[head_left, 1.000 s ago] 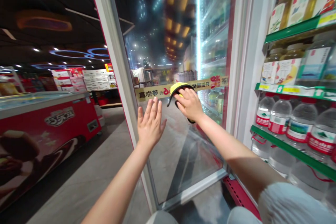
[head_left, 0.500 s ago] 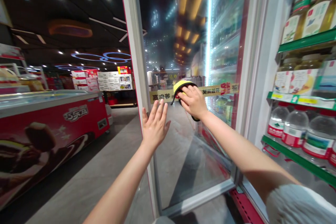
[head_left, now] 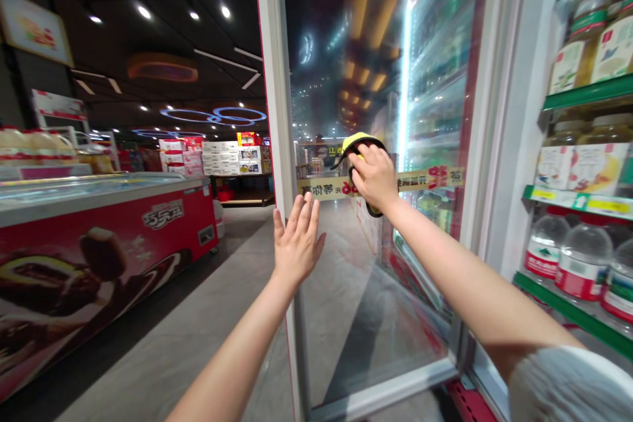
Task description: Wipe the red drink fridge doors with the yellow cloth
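My right hand (head_left: 376, 177) presses a yellow cloth with black edging (head_left: 360, 138) against the glass door (head_left: 346, 290), its fingers bent over it. Part of the cloth hangs out below the hand, and a dark loose edge sticks out to the left. Lower and to the left, my left hand (head_left: 298, 241) has its fingers stretched out, palm towards the door near its frame (head_left: 277, 112). Whether that palm touches the glass I cannot tell. A yellowish strip with printed characters (head_left: 316, 190) runs across the door, partly covered by my right hand.
On the right, green-edged shelves (head_left: 583, 93) hold juice bottles and large water bottles (head_left: 586, 264). A red ice-cream freezer (head_left: 168, 244) stands on the left, beyond a strip of grey floor (head_left: 198, 323). Stacked boxes (head_left: 227, 157) are further back.
The view has turned slightly left. My right hand and the cloth have moved up a little on the glass, uncovering more of the printed strip. The left hand stays spread near the frame.
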Demonstrator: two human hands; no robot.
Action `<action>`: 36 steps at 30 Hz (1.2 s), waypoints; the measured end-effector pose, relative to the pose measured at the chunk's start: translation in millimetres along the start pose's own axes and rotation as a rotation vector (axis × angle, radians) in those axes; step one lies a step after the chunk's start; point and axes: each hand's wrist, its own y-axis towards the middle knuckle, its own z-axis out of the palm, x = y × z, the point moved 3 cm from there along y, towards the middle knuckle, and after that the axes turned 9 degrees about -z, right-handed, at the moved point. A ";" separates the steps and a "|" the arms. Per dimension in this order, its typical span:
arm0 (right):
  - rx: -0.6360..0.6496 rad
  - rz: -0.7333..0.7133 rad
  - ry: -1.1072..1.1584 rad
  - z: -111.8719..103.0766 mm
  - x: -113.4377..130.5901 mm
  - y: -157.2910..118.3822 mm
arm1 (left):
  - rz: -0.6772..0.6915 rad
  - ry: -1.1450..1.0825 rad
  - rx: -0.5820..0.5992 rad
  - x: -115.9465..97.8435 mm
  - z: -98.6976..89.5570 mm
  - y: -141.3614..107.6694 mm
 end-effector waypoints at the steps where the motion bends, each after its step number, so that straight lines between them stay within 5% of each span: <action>1: -0.012 0.016 -0.011 1.1 2.5 6.9 | -0.005 0.005 -0.004 0.9 -1.3 1.6; 4: 0.044 -0.109 0.004 5.9 19.8 13.0 | -0.023 0.009 -0.020 3.7 -3.6 3.9; 8: 0.129 -0.345 0.072 9.5 30.6 -17.7 | -0.024 0.025 -0.035 8.0 -2.9 -1.1; 11: 0.028 -0.316 0.129 11.3 27.9 -28.1 | -0.017 0.045 -0.044 10.4 -2.8 -3.5; 14: -0.073 -0.219 0.153 14.7 33.4 -5.3 | -0.015 0.063 -0.063 11.9 -5.4 0.4; 19: 0.053 -0.221 0.061 19.8 60.9 35.3 | -0.055 0.077 -0.110 17.7 -11.6 6.1; 27: 0.177 -0.474 0.051 23.6 84.9 -12.3 | -0.044 0.104 -0.136 25.5 -11.6 -6.8; 33: -0.002 -0.258 0.072 22.8 69.5 34.9 | -0.064 0.148 -0.143 20.2 -18.2 4.6; 36: -0.069 -0.368 0.115 26.2 71.7 36.3 | -0.066 0.153 -0.180 20.9 -21.4 1.3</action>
